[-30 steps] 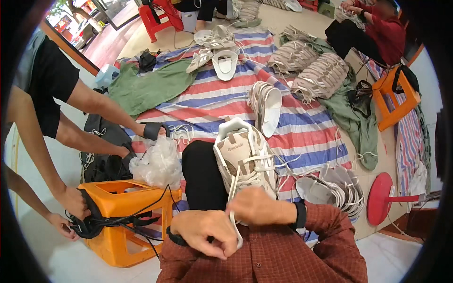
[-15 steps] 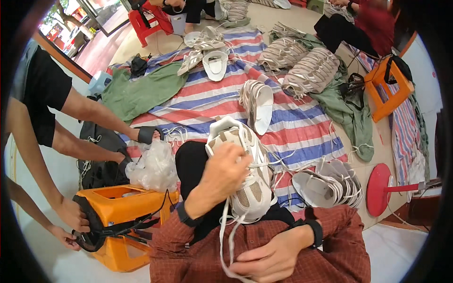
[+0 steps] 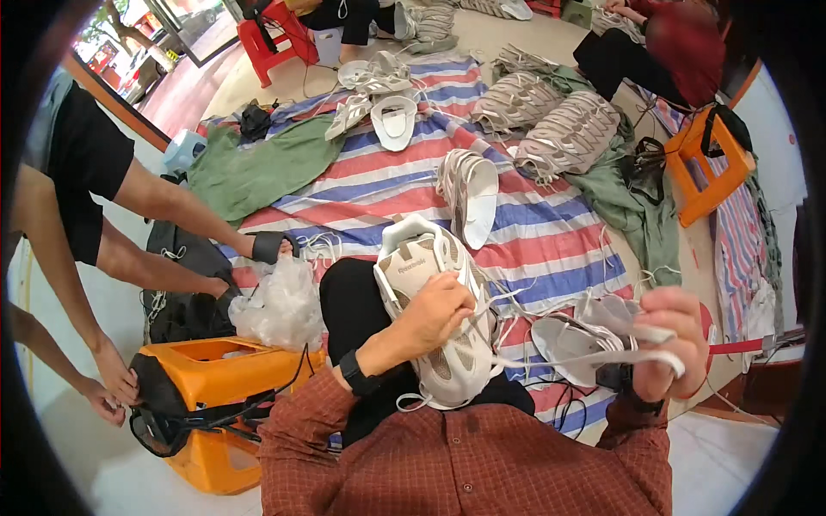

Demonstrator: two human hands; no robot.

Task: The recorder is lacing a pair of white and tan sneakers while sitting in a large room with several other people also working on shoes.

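A white and beige sneaker (image 3: 430, 284) rests on my knee, toe pointing away from me. My left hand (image 3: 439, 311) lies on its upper, fingers closed on the lacing area. My right hand (image 3: 667, 340) is raised off to the right, shut on a white shoelace (image 3: 568, 359) that runs taut from the sneaker to my fist. Both my sleeves are rust-red plaid, with a dark watch on each wrist.
A striped tarp (image 3: 551, 232) carries loose shoes (image 3: 469, 185) and rows of stacked pale shoes (image 3: 564, 133). More shoes (image 3: 572, 335) lie by my right knee. An orange stool (image 3: 215, 404), a plastic bag (image 3: 280, 301) and another person's arms (image 3: 155, 232) are at left. A seated person (image 3: 662, 52) is far right.
My right hand has swung from low in front of me out to the right, pulling the lace taut. My left hand stays on the sneaker.
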